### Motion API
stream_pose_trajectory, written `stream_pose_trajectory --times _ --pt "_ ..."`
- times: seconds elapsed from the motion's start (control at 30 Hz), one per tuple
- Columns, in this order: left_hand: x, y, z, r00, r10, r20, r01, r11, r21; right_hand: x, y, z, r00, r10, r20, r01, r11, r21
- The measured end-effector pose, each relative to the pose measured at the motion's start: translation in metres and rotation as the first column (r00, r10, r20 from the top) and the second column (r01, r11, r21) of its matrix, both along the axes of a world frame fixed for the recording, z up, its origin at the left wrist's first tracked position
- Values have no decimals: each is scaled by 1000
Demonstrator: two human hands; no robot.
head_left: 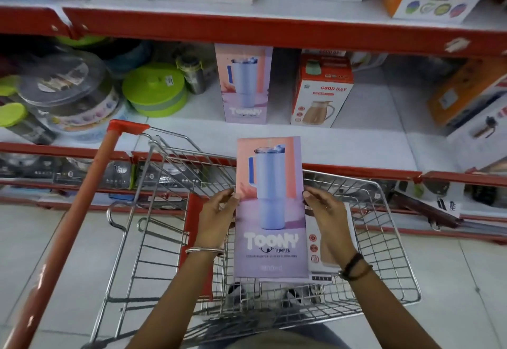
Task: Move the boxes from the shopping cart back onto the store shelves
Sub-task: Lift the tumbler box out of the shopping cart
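I hold a tall pink and lilac Toony tumbler box [270, 211] upright over the wire shopping cart [384, 239]. My left hand [216, 217] grips its left edge and my right hand [326, 217] grips its right edge. Behind the held box, inside the cart, a white and red jug box [321, 250] is partly hidden. On the middle shelf [356, 145] stand a matching Toony tumbler box [244, 85] and a Good Day jug box [319, 93] side by side.
The cart's red handle [68, 228] runs diagonally at the left. Green lidded containers [155, 93] and clear cake covers [63, 85] crowd the shelf's left part. Orange and white boxes [472, 110] fill its right end. The top shelf [247, 25] carries more boxes. Tiled floor lies below.
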State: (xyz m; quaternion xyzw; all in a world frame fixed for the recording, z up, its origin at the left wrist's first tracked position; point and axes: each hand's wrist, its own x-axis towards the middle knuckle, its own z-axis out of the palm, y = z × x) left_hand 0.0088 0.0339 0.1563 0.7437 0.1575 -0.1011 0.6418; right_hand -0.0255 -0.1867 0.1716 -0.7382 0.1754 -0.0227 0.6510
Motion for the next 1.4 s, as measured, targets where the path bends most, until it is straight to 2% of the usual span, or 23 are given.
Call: stream_pose_trajectory --times 0.17,0.37,0.47,0.57,0.7,0.87,1.0,1.17,1.27,1.4 --pt "3 -6 20 997 -5 77 8 999 -32 6 -4 20 995 39 96 -32 997 -67" --pt "22 -2 36 963 -103 247 94 994 52 31 5 45 976 23 215 9 989 -147" --pt "43 3 52 931 -57 362 48 998 31 58 10 55 954 93 285 -16 965 -261" --pt "70 8 64 910 21 415 -19 1000 -8 89 24 64 930 141 341 -39 956 -289" --pt "106 15 59 905 81 417 -69 997 -43 131 40 52 928 153 340 -55 959 -279" --pt "145 20 37 933 131 334 -116 991 -66 171 48 31 944 165 286 -100 969 -227" --pt "170 27 11 939 82 335 -77 997 -26 190 50 15 963 169 212 -120 967 -222" --pt "186 30 -5 944 -34 328 -2 994 107 201 52 0 976 118 182 -80 975 -208" --pt "182 24 14 955 -22 297 -22 989 145 203 54 -3 977 115 178 -74 973 -220" --pt "173 13 21 941 35 335 -92 983 156 200 51 -4 975 148 166 -106 965 -239"
